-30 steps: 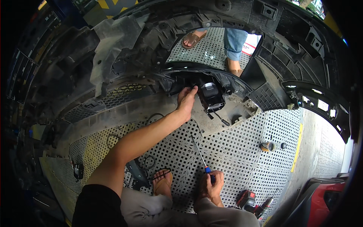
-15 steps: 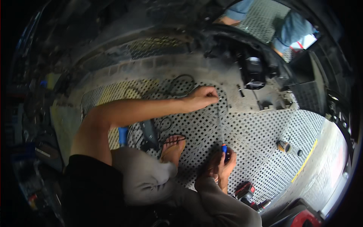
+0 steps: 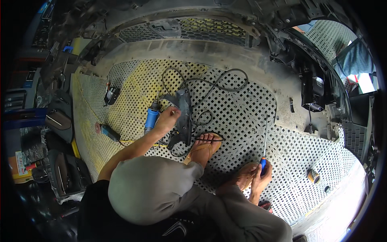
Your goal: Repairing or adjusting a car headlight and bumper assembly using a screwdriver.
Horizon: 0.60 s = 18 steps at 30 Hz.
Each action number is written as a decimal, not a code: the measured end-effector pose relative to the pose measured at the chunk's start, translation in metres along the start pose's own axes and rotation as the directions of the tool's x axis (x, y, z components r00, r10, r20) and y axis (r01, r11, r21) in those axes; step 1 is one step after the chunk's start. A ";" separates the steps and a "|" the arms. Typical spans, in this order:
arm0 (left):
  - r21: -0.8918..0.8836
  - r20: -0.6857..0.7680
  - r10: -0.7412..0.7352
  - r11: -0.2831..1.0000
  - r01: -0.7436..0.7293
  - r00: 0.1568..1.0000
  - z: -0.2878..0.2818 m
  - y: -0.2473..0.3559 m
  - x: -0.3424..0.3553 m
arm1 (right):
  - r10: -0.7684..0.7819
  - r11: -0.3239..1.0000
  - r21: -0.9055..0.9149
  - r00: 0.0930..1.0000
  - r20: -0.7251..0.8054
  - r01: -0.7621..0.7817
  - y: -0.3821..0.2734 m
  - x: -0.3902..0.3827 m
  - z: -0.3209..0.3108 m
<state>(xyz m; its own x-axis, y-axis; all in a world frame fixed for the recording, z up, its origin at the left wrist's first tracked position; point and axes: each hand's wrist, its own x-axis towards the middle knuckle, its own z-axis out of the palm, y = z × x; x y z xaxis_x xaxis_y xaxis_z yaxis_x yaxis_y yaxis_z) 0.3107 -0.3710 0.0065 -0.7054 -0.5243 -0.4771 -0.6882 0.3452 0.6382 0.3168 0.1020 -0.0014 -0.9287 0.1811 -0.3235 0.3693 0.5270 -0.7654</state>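
My left hand (image 3: 169,117), fingers curled, is at a black plastic part (image 3: 183,125) with black cables (image 3: 203,82) looped round it. What those fingers hold, if anything, is hidden. Just left of them lies a blue cylindrical power tool (image 3: 151,117). My right hand (image 3: 261,177) grips a blue-handled screwdriver (image 3: 263,163), its long shaft pointing away from me over the perforated mat (image 3: 234,121). Beyond it, a black finned unit (image 3: 312,90) with a short cable hangs inside a large black bumper (image 3: 213,12).
Another person's denim-clad legs (image 3: 354,58) show beyond the bumper at the right. A can (image 3: 314,175), a small cap (image 3: 327,188) and a partly hidden drill (image 3: 266,205) lie near my right hand. Tools and black panels (image 3: 60,171) line the left.
My left hand has left the finned unit and moved down-left to the black part. My view has swung left. My right hand still holds the screwdriver.
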 end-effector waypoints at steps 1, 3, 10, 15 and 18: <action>-0.436 0.239 -0.253 0.835 0.336 0.937 -0.005 0.029 -0.005 | -0.042 0.995 0.087 0.999 -0.014 0.043 -0.004 -0.003 -0.009; -0.653 0.401 -0.138 0.650 0.388 0.906 -0.006 0.069 -0.018 | -0.125 0.966 0.231 0.992 0.006 0.120 -0.003 -0.008 -0.021; -0.829 0.485 0.196 0.415 0.376 0.852 0.031 0.161 -0.019 | -0.268 0.882 0.464 0.900 0.344 0.086 -0.067 -0.002 -0.043; -0.858 0.488 0.300 0.338 0.387 0.819 0.058 0.193 -0.019 | -0.220 0.908 0.411 0.926 0.308 0.079 -0.091 0.005 -0.046; -0.850 0.505 0.305 0.340 0.403 0.807 0.072 0.206 -0.024 | -0.228 0.918 0.379 0.938 0.262 0.118 -0.093 0.004 -0.048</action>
<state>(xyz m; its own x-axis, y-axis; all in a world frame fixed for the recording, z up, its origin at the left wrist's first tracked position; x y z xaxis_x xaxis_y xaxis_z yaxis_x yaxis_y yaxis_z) 0.1736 -0.2312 0.1056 -0.8652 0.0753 -0.4958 -0.3739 -0.7556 0.5378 0.2774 0.0940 0.0951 -0.9468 -0.1684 -0.2744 0.2419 0.1901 -0.9515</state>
